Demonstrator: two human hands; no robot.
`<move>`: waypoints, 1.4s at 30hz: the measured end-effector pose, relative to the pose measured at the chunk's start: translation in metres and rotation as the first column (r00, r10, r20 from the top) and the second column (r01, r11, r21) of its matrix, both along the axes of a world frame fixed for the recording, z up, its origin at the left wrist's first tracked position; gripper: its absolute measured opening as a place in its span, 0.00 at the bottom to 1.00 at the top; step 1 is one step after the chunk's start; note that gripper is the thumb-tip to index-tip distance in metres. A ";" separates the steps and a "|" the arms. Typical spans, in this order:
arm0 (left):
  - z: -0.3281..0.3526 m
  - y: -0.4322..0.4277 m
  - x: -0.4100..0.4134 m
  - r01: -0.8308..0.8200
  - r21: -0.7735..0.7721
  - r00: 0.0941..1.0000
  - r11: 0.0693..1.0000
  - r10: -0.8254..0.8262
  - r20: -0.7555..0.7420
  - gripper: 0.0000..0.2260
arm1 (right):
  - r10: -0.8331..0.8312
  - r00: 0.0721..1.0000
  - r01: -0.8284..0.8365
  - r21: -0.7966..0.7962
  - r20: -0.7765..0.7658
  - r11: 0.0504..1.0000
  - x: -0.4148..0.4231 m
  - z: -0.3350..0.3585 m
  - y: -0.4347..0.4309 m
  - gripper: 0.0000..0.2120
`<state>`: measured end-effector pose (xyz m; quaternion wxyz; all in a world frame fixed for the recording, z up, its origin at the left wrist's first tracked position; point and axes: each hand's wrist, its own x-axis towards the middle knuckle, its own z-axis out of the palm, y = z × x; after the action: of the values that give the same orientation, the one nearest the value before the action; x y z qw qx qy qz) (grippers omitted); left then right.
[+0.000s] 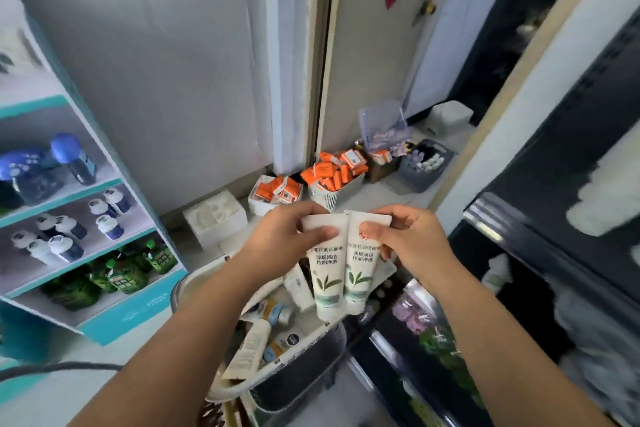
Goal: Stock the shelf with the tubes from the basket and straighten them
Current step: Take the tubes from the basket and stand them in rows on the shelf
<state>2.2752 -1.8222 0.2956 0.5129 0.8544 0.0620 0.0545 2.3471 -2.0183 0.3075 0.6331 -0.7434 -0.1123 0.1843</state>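
Observation:
Two white tubes with green leaf prints hang side by side, caps down, above the basket. My left hand [291,236] pinches the flat crimped end of the left tube [327,274]. My right hand [401,236] pinches the top of the right tube [358,270]. The two tubes touch along their edges. Below them the white basket [277,366] holds several more tubes and small bottles lying in a jumble. A teal shelf [121,319] stands at the left with blue-capped bottles, white bottles and green pouches on its levels.
On the floor behind lie white trays of orange boxes [332,173], a white foam insert [214,215], a clear bin [382,123] and a grey basket [426,163]. A dark glass-fronted cabinet [554,218] fills the right side. A cable [59,367] runs across the lower left.

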 end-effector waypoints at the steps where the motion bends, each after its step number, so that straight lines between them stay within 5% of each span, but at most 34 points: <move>1: 0.009 -0.010 0.003 0.026 -0.050 0.999 0.998 -0.024 0.032 0.04 | -0.023 0.999 0.022 0.016 0.022 1.000 -0.003 0.010 -0.012 0.04; 7: 0.062 -0.080 0.024 0.203 -0.244 0.971 0.948 -0.163 0.173 0.05 | -0.204 0.967 0.192 0.089 0.155 0.977 -0.030 0.067 -0.094 0.04; 19: 0.151 -0.285 0.017 0.540 -0.196 0.824 0.819 -0.466 0.323 0.10 | -0.505 0.810 0.492 0.124 0.297 0.862 -0.104 0.153 -0.291 0.06; 30: 0.180 -0.421 0.002 0.429 0.085 0.774 0.899 -0.415 0.479 0.07 | -0.630 0.620 0.650 0.144 0.467 0.747 -0.140 0.177 -0.405 0.03; 42: 0.136 -0.475 0.056 0.320 0.356 0.824 0.878 -0.443 0.352 0.08 | -0.591 0.585 0.760 -0.120 0.556 0.639 -0.097 0.125 -0.439 0.07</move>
<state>2.3309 -2.2971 0.4320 0.3874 0.8806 -0.2331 0.1418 2.2504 -2.4572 0.4321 0.4662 -0.8477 0.0698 -0.2433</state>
